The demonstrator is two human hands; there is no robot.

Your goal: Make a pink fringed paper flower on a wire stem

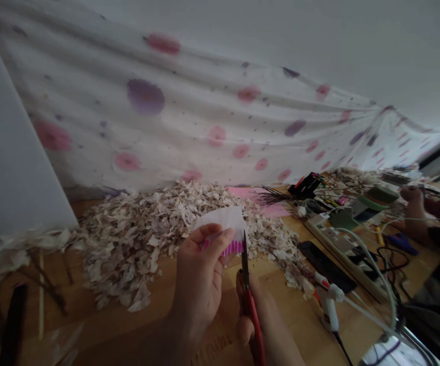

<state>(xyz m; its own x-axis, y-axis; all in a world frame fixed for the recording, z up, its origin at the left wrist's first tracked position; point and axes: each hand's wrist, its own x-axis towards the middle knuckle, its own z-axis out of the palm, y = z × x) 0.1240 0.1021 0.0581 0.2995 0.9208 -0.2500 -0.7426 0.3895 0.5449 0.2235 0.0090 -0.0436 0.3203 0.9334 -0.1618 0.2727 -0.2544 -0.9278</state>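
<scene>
My left hand (200,274) pinches a white sheet of paper (227,217) between thumb and fingers. A row of bright pink marks (235,248) runs along the sheet's lower edge. In my right hand (260,310) is a pair of scissors (254,325) with red handles, its blades pointing up and away from me. The blades look nearly closed and stand at the right edge of the paper; whether they are cutting into it I cannot tell. Just behind both hands lies a wide heap of pale, dry petal-like flakes (128,249).
A white glue gun (329,307) lies right of my hands, near a dark phone (326,264) and a power strip (351,254) with cables. Thin dark stems (271,195) rest on pink paper (242,192). Another person's hand (414,213) is at the far right.
</scene>
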